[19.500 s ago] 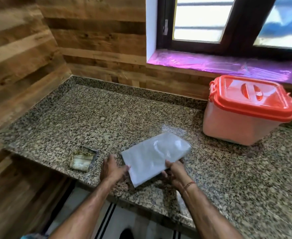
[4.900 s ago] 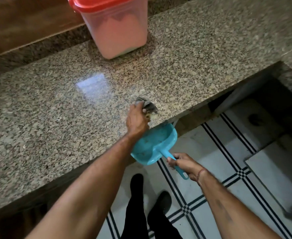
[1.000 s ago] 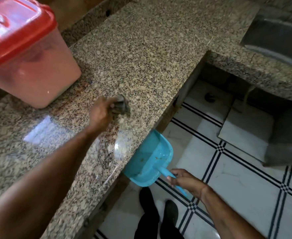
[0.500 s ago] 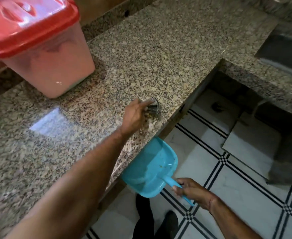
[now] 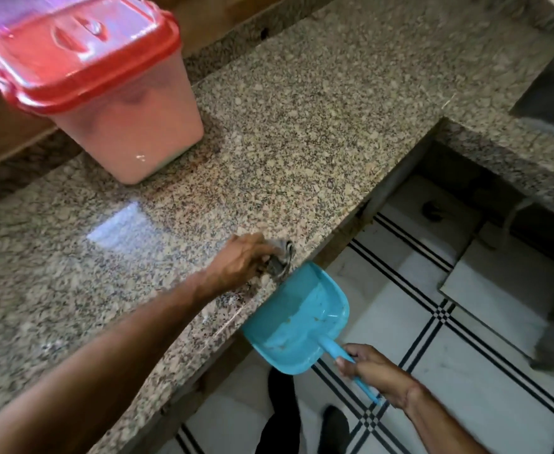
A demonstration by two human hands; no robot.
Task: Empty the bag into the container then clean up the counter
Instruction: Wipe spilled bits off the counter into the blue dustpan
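Fingers [image 5: 258,244] of the left hand [image 5: 236,265] curl round a small grey wad of cloth [image 5: 282,257] and press it onto the tabletop [image 5: 302,119] right at its front edge. The picture is blurred there, so what the wad is made of cannot be told. Fingers [image 5: 351,358] of the right hand [image 5: 374,371] are wrapped round the thin handle [image 5: 331,347] of a turquoise dustpan [image 5: 297,322]. The pan is held below the tabletop edge with its open mouth just under the wad, between four and five o'clock from the left hand. A few brownish crumbs lie in it. The container [image 5: 128,126], pinkish with a red lid [image 5: 79,50] sitting on it, stands on the tabletop well apart from the left hand, at about eleven o'clock from it, near the back wall. A pale reflection [image 5: 118,224] shines on the speckled granite between the container and the left forearm. At six o'clock in the view, dark shoes [image 5: 334,427] stand on a white tiled floor [image 5: 449,371] crossed by black lines.
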